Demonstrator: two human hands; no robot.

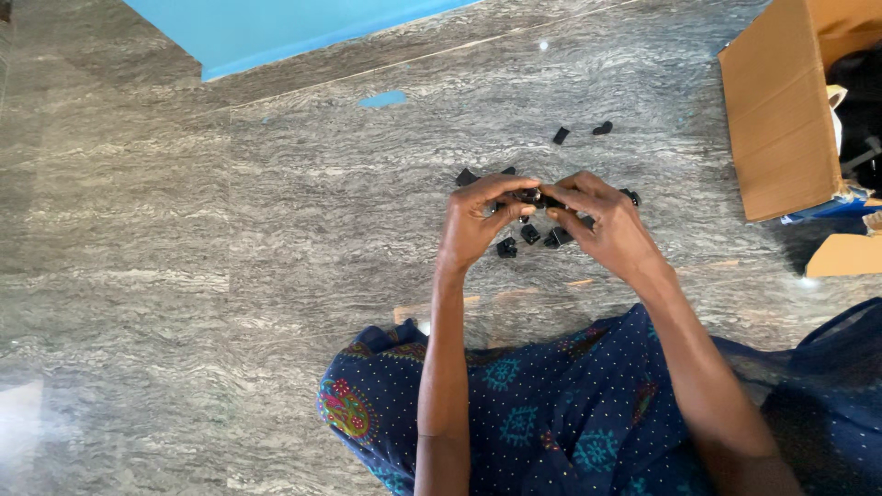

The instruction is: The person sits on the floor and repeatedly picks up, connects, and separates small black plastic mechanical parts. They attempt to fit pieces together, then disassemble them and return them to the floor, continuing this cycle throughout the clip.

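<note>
My left hand (476, 223) and my right hand (602, 223) meet above the grey stone floor, fingertips pinched together on a small black part (534, 196) held between them. Several more small black parts (529, 236) lie on the floor just under and behind the hands. Two further black pieces (561, 135) (602, 128) lie a little farther away. My fingers hide most of the held part.
An open cardboard box (777, 110) stands at the right, with a loose cardboard flap (845, 256) beside it. A blue wall base (276, 32) runs along the top left. My dark blue patterned clothing (551, 413) covers the lower middle.
</note>
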